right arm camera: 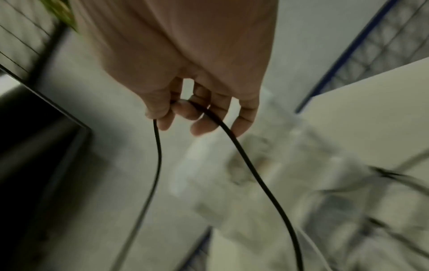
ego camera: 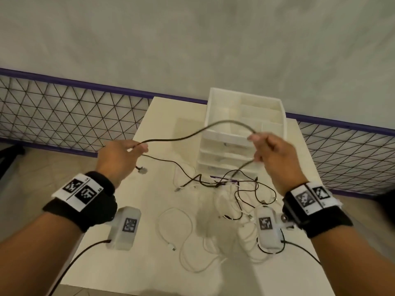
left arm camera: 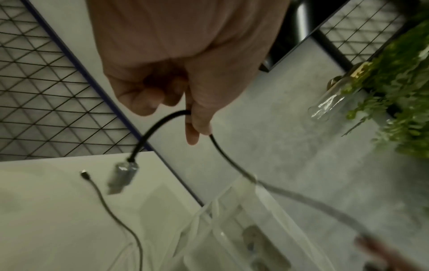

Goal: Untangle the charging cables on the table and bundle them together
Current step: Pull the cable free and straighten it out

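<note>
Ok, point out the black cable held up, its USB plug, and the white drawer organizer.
black cable (ego camera: pixel 181 136): head view, raised span between the hands.
USB plug (left arm camera: pixel 122 177): left wrist view, translucent plug housing.
white drawer organizer (ego camera: pixel 215 99): head view, left wall near top rim.

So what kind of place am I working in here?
Probably an indoor office or lounge corner, not a workshop: a small white table against a grey wall, wire mesh railing behind it, a clear drawer organizer, and leafy greenery nearby.
</note>
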`<state>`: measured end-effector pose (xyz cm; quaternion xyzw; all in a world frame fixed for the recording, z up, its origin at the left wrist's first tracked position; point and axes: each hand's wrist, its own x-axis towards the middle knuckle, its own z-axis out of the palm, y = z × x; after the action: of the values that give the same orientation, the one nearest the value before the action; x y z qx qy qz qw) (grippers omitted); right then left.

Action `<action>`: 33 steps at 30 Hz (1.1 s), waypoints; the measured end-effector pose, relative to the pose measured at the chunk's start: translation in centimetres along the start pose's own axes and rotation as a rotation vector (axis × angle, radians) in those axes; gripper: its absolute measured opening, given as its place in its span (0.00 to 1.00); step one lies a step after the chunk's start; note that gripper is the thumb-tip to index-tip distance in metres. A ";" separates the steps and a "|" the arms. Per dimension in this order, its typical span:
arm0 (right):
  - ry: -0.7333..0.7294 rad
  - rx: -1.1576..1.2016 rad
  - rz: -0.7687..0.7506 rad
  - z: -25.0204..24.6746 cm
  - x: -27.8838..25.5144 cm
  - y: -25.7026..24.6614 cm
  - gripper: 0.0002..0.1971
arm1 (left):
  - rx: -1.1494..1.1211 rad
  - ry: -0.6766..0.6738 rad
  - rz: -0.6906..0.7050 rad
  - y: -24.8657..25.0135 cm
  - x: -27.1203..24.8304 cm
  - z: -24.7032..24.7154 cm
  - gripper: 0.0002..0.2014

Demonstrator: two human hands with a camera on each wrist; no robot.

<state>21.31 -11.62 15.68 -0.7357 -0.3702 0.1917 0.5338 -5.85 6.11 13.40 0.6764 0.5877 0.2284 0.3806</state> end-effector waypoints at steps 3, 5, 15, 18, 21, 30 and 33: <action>0.055 0.028 -0.255 -0.3 0.6 -6.2 0.07 | -0.181 -0.130 -0.118 -1.5 0.1 1.0 0.15; 0.050 0.066 -0.392 -0.5 0.4 -9.1 0.07 | -0.522 -0.291 -0.208 -1.5 0.3 1.0 0.11; -0.558 -0.477 -0.323 5.3 -1.4 -6.3 0.10 | -0.758 -0.588 0.029 6.5 -4.0 1.8 0.15; -0.459 -0.493 -0.352 5.3 -0.8 -6.0 0.09 | -0.415 -0.749 0.172 7.9 -5.8 2.9 0.18; -0.379 -0.391 -0.232 3.3 0.5 -5.2 0.14 | -0.484 -0.565 0.138 7.7 -5.1 2.7 0.07; -0.243 -0.059 0.308 -2.8 -0.1 6.4 0.17 | -0.728 -0.009 0.053 6.6 -1.4 -1.9 0.05; -0.147 -0.016 0.372 -3.9 -0.1 8.0 0.10 | -0.729 0.082 0.043 6.2 -1.1 -1.9 0.05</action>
<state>26.56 -15.45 9.64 -0.7797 -0.2676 0.3373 0.4547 -3.68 5.44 19.53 0.4987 0.4681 0.4578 0.5680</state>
